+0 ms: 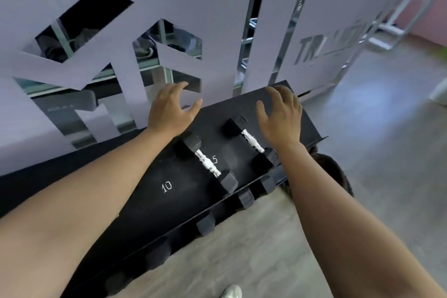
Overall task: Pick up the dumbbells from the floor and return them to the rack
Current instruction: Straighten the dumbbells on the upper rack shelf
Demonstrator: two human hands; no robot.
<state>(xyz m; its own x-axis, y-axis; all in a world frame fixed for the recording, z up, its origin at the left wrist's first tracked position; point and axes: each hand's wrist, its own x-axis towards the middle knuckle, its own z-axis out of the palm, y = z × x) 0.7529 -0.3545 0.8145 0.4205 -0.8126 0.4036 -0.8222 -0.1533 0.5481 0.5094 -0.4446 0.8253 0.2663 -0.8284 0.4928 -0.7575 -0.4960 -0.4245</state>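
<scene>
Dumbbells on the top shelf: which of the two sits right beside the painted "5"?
The left dumbbell, below the left hand; the "5" is just right of its handle. The other dumbbell lies farther right, under the right hand.

The rack shelf reads "10" and "5".

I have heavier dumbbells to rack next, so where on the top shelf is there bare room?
The stretch around the painted 10, left of the left dumbbell, is bare. The 5 end is crowded: the right dumbbell lies close beside it, leaving only a narrow strip. Left hand and right hand hover open above.
</scene>
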